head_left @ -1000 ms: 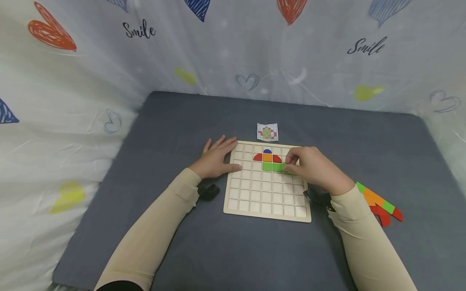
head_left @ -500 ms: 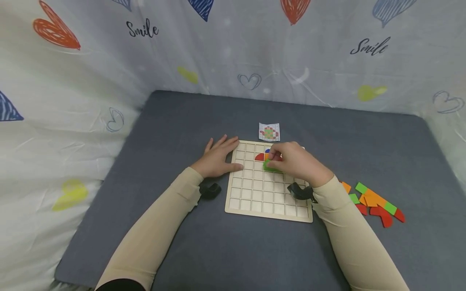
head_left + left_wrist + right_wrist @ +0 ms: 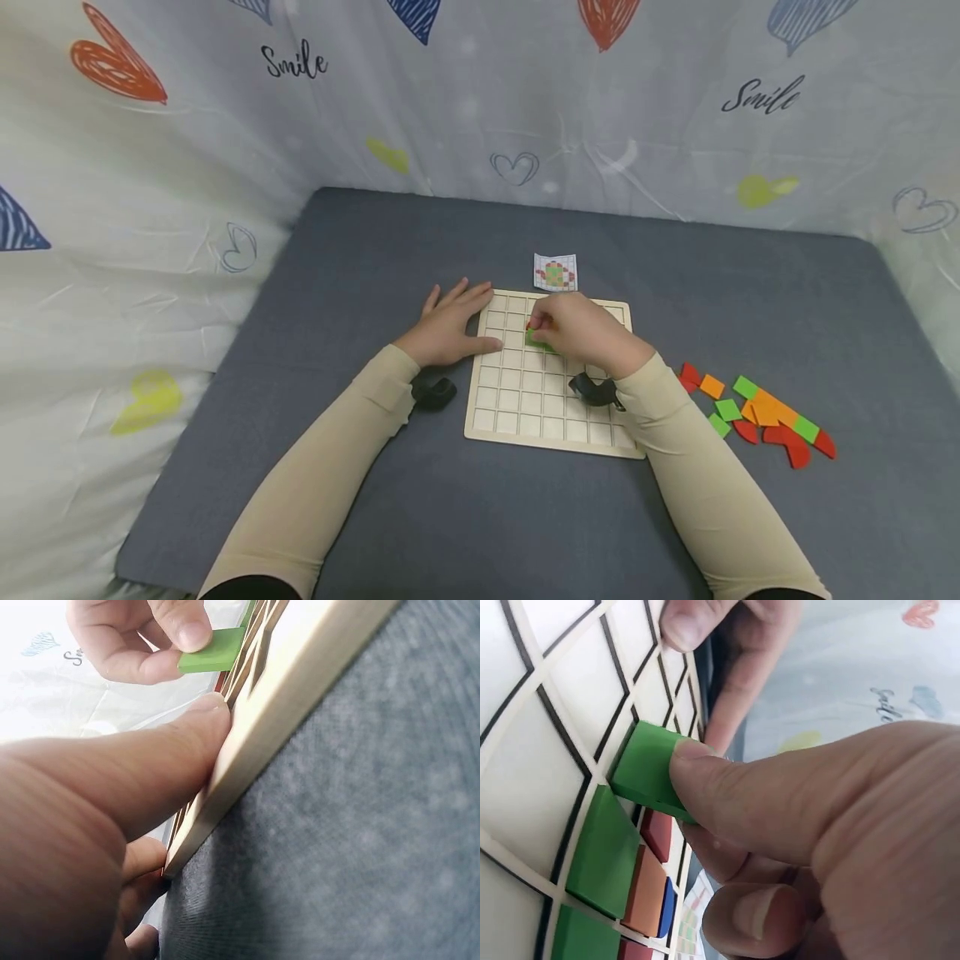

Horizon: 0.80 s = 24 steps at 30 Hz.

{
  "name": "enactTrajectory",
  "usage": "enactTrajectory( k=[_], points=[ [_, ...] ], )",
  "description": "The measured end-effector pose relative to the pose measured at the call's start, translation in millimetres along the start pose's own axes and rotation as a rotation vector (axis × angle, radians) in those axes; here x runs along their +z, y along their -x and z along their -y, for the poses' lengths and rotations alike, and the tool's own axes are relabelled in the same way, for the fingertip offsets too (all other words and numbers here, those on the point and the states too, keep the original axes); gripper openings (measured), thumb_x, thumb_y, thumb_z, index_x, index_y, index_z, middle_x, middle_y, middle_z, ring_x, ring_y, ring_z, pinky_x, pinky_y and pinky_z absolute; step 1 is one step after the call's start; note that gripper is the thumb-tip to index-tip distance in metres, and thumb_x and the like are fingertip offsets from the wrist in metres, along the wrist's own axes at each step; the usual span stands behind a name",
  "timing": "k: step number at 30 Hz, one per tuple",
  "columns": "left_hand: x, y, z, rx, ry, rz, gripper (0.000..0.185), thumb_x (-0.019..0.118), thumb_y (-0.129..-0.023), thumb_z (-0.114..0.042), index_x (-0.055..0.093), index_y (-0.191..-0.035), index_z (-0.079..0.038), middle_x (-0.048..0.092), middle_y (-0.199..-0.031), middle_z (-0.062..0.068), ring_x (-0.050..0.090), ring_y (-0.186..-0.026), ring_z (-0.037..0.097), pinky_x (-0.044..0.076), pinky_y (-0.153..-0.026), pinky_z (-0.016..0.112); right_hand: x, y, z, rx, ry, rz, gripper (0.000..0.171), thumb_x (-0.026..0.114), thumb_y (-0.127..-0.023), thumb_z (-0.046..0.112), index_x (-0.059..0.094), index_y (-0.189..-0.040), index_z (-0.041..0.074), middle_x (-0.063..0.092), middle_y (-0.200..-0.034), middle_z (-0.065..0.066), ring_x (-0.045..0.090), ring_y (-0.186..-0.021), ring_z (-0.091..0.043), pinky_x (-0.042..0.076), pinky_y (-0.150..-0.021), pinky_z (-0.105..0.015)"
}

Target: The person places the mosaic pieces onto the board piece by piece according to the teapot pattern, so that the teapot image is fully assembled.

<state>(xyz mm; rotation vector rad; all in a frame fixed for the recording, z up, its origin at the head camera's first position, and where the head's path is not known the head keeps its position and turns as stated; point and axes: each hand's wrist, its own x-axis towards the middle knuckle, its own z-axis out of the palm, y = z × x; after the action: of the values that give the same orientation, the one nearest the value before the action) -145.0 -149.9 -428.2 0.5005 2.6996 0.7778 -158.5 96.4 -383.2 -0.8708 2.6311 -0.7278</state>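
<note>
Green tile (image 3: 649, 771) sat pinched in the right hand (image 3: 581, 333), tilted over a grid cell; at 9 o'clock, the left hand (image 3: 446, 327), fingers relaxed flat, steadied the wooden board (image 3: 525, 417).

Your work surface is a table (image 3: 390, 250) covered in dark grey cloth, closed in at the back and both sides by a white curtain printed with hearts. Near its middle lies a pale wooden grid board (image 3: 525, 408), flat on the cloth, with its near edge turned slightly toward your right. Just beyond the board's far edge sits a small pattern card (image 3: 556, 272), apart from the board. To your right of the board, well clear of it, a loose cluster of flat pieces (image 3: 765, 412) in red, orange and green lies on the cloth, several of them touching.
</note>
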Motion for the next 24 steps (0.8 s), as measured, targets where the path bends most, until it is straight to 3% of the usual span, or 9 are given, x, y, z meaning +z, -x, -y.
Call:
enactTrajectory(
  k=[9,17,24],
  points=[
    [0.3,0.0,0.6,-0.002,-0.001,0.0,0.093,0.071,-0.097,-0.056,0.026,-0.169,-0.017,0.018,-0.176,-0.003,0.001,-0.164,0.025,-0.017,-0.128,0.054,4.8,-0.4,-1.8,-0.009,0.034,0.005,0.004,0.076,-0.097,0.011,0.079,-0.099,0.007,0.074,-0.089,-0.001,0.064,-0.076,-0.014,0.056,-0.076,-0.036],
    [0.2,0.2,0.0,0.0,0.004,-0.001,0.092,0.071,-0.098,-0.055,0.026,-0.169,-0.017,0.018,-0.176,-0.003,0.001,-0.164,0.025,-0.017,-0.128,0.053,7.5,2.5,-3.0,-0.023,0.094,-0.033,0.013,0.077,-0.097,0.009,0.084,-0.108,0.007,0.077,-0.113,-0.007,0.072,-0.106,-0.022,0.059,-0.094,-0.041],
    [-0.4,0.3,-1.3,-0.003,0.005,0.0,0.092,0.071,-0.098,-0.054,0.026,-0.169,-0.017,0.018,-0.176,-0.003,0.001,-0.164,0.024,-0.018,-0.128,0.052,10.3,4.5,-6.0,-0.026,0.093,-0.047,0.014,0.076,-0.097,0.008,0.084,-0.108,0.008,0.077,-0.113,-0.005,0.072,-0.106,-0.022,0.059,-0.094,-0.041]
  ],
)
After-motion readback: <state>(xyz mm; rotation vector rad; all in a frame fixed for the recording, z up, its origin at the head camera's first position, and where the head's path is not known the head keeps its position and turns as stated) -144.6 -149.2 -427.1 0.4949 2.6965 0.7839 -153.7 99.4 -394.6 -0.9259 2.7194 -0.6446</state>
